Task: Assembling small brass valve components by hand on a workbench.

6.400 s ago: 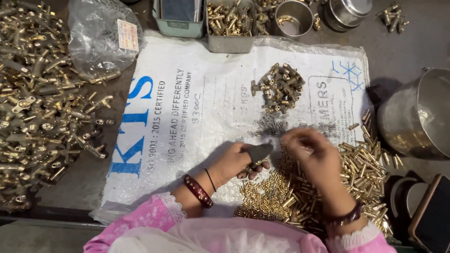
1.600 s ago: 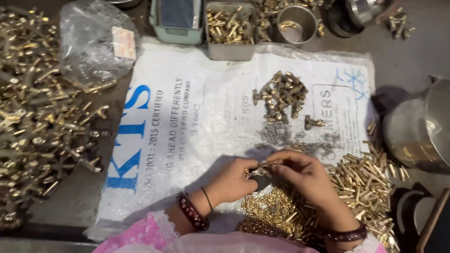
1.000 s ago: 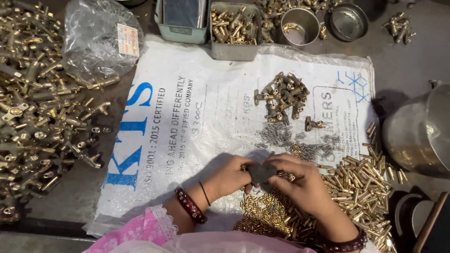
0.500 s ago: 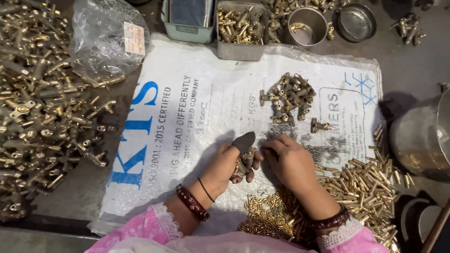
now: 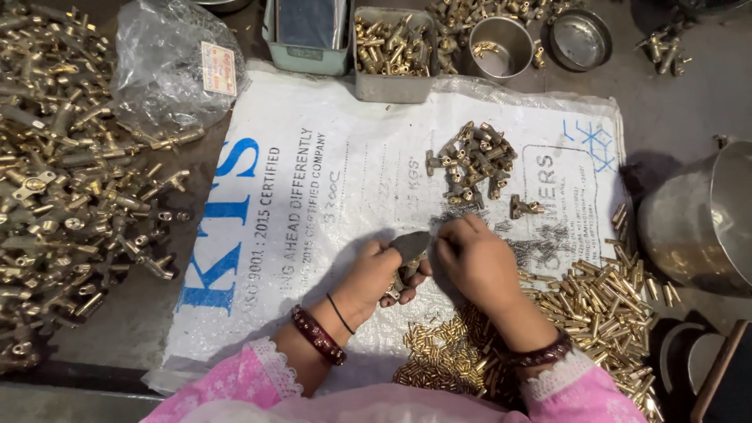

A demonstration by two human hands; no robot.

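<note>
Fingers (image 5: pixel 403 270) of our left hand (image 5: pixel 374 276) are curled tight around a small brass fitting (image 5: pixel 394 291), with a dark grey flat piece (image 5: pixel 411 247) sticking up out of the grip and tilted up-right toward the right hand. We can't tell exactly what that grey piece is or how it sits on the fitting; the thumb hides the joint.

Right hand (image 5: pixel 482 262) sits just beside it, to the right. Its fingertips are bunched narrow and point up-left, down on the sack (image 5: pixel 313 196) at a scatter of tiny grey springs or pins (image 5: pixel 540 251). Whether they already pinch one we can't tell, too small.

Key relation: the held fitting lies left of and slightly below the right fingertips, nearly touching. Long axis of the grey piece runs lower-left to upper-right, so its top end faces the right fingertips. Right hand is the nearer one to the small grey parts; left hand is the holder.

Around us:
- pile of finished-looking brass pieces (image 5: pixel 470 160) above the right hand, well apart
- one single piece (image 5: pixel 525 207) just above-right of the right fingertips
- short brass tubes (image 5: pixel 603 298) heaped at right and under the right wrist
- big heap of brass valves (image 5: pixel 63 196) far left, out of reach
</note>
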